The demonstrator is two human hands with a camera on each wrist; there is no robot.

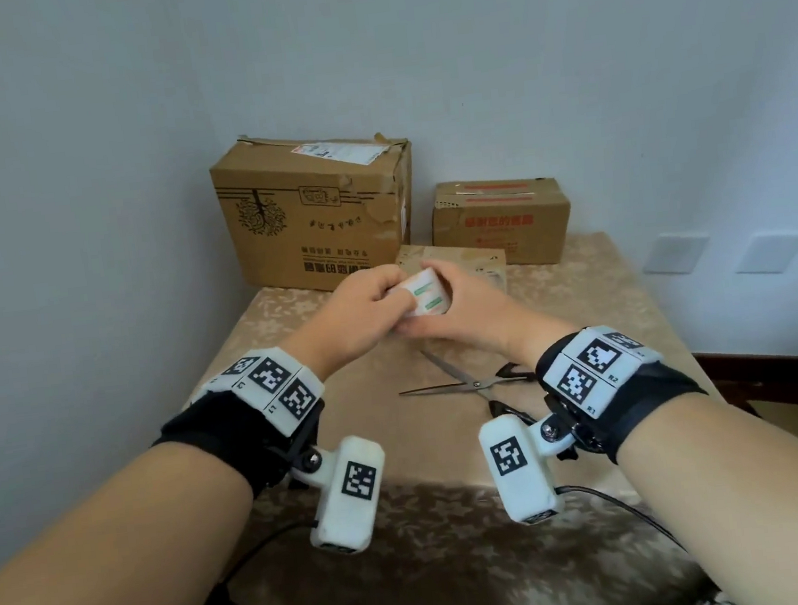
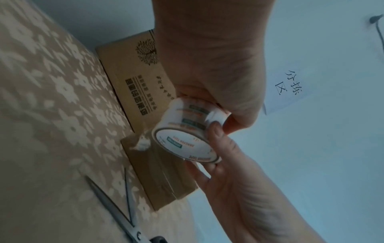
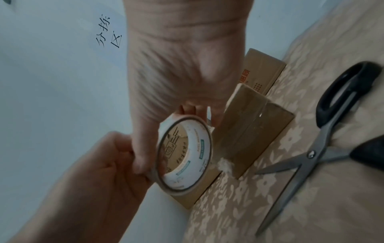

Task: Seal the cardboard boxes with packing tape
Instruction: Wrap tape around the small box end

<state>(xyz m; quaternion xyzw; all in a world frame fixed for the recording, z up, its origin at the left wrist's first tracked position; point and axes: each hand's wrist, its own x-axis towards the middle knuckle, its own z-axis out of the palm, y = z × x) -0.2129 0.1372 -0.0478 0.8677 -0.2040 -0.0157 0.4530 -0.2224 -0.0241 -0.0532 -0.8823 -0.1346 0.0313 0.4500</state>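
A white roll of packing tape [image 1: 425, 294] with green labels is held above the table by both hands. My left hand [image 1: 369, 311] grips its left side, fingers curled on the rim. My right hand [image 1: 459, 318] grips its right side, and its thumb lies on the roll [image 2: 187, 131] in the left wrist view. The roll's hollow core [image 3: 178, 152] faces the right wrist camera. Right behind the hands lies a small flat cardboard box [image 1: 461, 258]. A large cardboard box [image 1: 313, 212] and a medium one [image 1: 502, 222] stand against the wall.
Open scissors [image 1: 474, 385] with black handles lie on the beige floral tablecloth [image 1: 583, 292], just nearer me than the hands and under my right wrist. A crumpled bit of clear tape [image 3: 225, 165] sits at the flat box's corner. Walls close off the left and back.
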